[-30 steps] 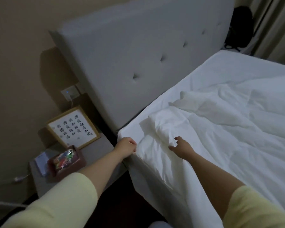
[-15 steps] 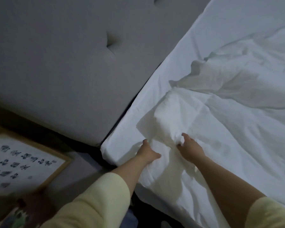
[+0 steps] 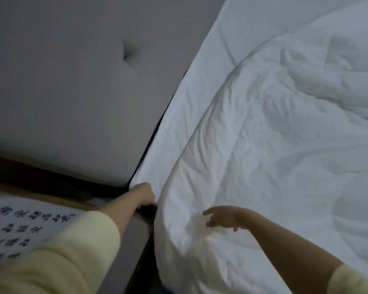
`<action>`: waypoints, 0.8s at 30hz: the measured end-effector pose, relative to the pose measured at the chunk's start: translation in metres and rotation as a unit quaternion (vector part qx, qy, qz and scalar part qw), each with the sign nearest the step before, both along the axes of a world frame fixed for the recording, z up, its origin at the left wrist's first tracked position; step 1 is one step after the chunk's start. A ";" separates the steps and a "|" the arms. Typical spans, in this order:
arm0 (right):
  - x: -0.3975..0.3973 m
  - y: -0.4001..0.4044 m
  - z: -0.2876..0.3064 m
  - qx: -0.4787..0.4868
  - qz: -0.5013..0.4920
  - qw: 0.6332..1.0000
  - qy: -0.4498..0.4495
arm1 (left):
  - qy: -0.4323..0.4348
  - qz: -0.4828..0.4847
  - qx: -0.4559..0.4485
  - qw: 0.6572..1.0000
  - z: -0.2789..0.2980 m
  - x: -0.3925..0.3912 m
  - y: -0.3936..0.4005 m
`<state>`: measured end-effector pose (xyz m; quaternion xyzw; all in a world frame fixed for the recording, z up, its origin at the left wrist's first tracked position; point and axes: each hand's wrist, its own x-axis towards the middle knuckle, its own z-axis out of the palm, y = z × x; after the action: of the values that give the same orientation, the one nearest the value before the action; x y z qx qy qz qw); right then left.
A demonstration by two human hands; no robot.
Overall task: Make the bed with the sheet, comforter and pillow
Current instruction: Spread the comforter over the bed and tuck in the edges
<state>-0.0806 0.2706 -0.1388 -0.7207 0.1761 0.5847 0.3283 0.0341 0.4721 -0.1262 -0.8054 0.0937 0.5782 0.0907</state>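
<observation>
A white comforter lies rumpled over the bed, its near corner spread flat toward the mattress corner. A strip of white fitted sheet shows between the comforter and the headboard. My left hand is closed on the comforter's corner edge at the head corner of the mattress. My right hand hovers just above the comforter near the side edge, fingers apart and holding nothing. No pillow is in view.
A grey tufted headboard fills the upper left. Below it, a framed sheet of calligraphy leans on a nightstand close to my left sleeve. The bed's side drops away at the bottom centre.
The folded-over corner of the comforter has been pulled out flat toward the head corner. My left hand moved left to the mattress corner; my right hand let go and opened.
</observation>
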 end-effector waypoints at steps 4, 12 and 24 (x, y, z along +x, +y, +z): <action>0.038 -0.029 0.004 -0.096 -0.246 0.942 -0.208 | -0.136 0.267 -0.223 0.928 0.007 0.038 -0.048; 0.065 -0.038 0.000 -0.181 -0.027 0.919 -0.348 | -0.119 0.372 -0.174 0.904 -0.059 0.010 -0.108; 0.203 0.032 0.004 -0.238 0.194 0.840 -0.447 | -0.275 0.176 -0.204 0.923 -0.014 0.052 0.004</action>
<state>0.1221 0.3027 -0.1350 -0.9792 0.0001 0.1907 0.0694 0.0857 0.4762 -0.1404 -0.9374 0.0376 0.3088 -0.1565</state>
